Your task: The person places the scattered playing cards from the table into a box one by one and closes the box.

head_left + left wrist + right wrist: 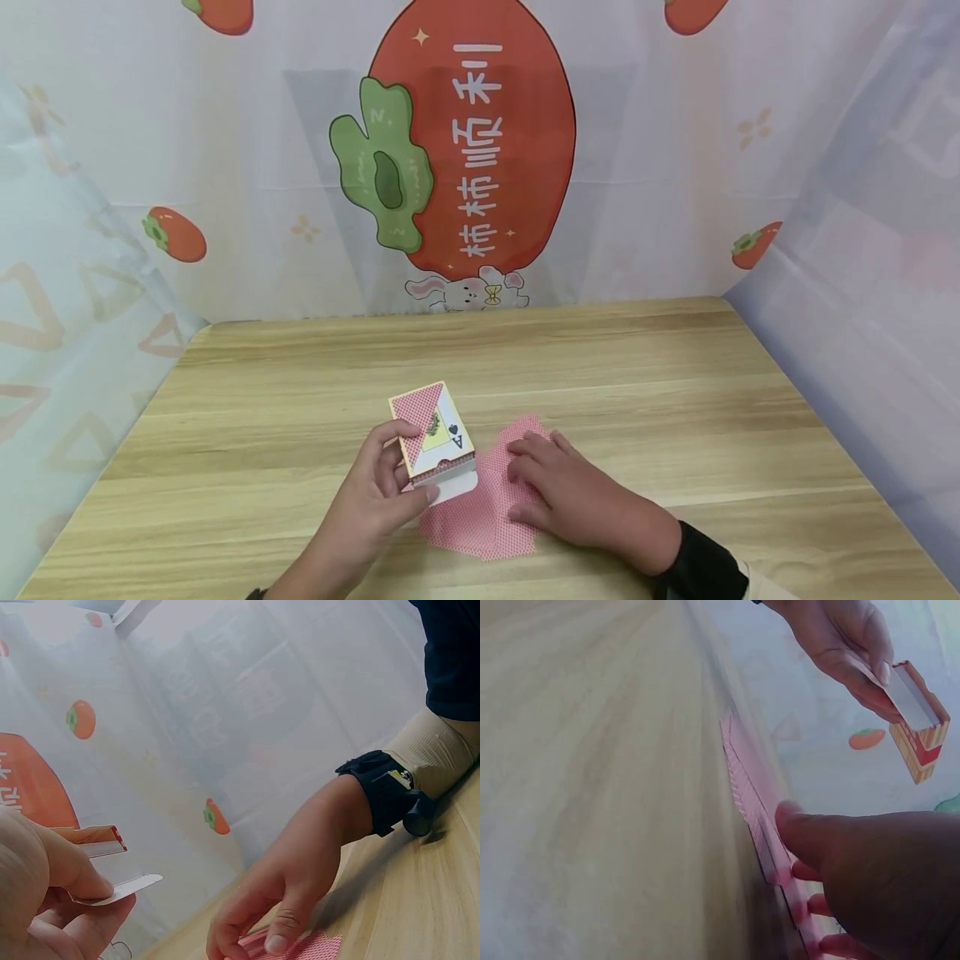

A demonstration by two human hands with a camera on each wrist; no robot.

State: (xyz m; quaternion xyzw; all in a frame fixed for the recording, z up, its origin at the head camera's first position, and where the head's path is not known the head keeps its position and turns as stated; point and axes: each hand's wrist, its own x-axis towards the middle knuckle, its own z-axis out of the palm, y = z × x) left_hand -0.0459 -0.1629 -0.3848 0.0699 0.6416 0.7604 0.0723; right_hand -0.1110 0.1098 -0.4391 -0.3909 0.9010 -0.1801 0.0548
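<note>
My left hand (378,492) grips a playing card box (435,429), with its thumb at the open end. The box has a red checked pattern and an ace of spades on its face. Its white flap (453,483) hangs out toward me, and in the right wrist view the inside of the box (922,694) shows. Below and to the right, red-backed playing cards (487,517) lie face down in an overlapping spread on the table. My right hand (566,492) rests over the right side of these cards, fingers spread and slightly bent, fingertips touching them.
The wooden table (262,417) reaches back to a white curtain (637,208) printed with persimmons. Curtains also hang along the left and right sides. A black band (379,791) with a small device circles the right wrist.
</note>
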